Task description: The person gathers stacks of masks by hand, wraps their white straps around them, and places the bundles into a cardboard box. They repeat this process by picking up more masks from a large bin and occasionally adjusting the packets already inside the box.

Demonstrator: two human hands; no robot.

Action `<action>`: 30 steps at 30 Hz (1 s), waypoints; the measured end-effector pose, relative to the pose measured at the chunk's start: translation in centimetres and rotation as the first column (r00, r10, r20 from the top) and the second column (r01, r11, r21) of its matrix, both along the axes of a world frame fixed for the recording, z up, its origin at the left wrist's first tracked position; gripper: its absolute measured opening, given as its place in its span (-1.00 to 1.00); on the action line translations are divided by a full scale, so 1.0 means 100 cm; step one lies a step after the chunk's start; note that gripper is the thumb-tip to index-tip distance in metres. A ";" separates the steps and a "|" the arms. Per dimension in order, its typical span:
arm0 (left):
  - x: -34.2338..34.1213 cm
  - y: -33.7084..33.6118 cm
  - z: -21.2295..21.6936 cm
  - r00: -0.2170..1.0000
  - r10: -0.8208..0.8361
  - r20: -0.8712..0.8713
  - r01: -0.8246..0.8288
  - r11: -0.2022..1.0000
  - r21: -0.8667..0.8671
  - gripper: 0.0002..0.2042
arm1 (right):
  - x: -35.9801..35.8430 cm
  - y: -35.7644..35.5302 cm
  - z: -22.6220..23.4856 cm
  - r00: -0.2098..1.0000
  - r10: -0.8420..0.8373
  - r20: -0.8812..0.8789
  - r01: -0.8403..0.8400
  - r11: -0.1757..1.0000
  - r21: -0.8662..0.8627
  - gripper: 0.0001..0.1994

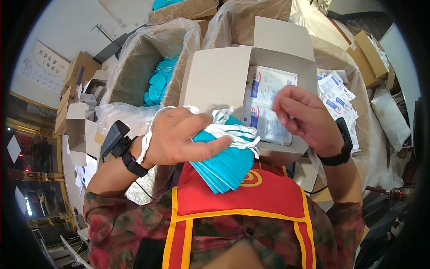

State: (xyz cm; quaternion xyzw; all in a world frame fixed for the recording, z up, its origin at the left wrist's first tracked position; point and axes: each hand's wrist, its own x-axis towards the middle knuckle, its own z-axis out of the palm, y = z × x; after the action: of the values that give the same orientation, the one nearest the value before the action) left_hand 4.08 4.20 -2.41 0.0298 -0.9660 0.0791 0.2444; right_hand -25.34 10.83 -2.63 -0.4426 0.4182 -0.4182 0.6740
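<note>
My left hand (179, 134) grips a fanned stack of teal face masks (224, 166) in front of my red apron. White ear loops (233, 130) bunch at the top of the stack, and one loop runs round the back of the hand near the wrist. To the right, my right hand (307, 116) hovers over an open carton (282, 56), its fingers curled in and slightly blurred, with nothing visible in them. Flat white packets (271, 83) with blue and red print lie in two piles inside that carton.
At the left stands a plastic-lined box (132, 67) with loose teal masks (159, 83) in it. Another lined box (358, 134) on the right holds more white packets (338, 96). Cardboard boxes (80, 71) stand along the far left, and a white sack (389, 114) lies at far right.
</note>
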 end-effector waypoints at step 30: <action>-0.018 0.000 0.004 0.982 -0.183 0.039 0.181 0.982 0.046 -0.60 | 0.028 -0.006 -0.017 0.863 0.503 -0.034 -0.503 0.864 0.014 -0.70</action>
State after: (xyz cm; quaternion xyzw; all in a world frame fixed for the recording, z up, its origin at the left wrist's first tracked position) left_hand 2.27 4.15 -1.99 -0.0554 -0.9711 0.0366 0.2293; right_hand -22.54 10.23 -4.37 -0.5423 0.3018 -0.2187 0.7530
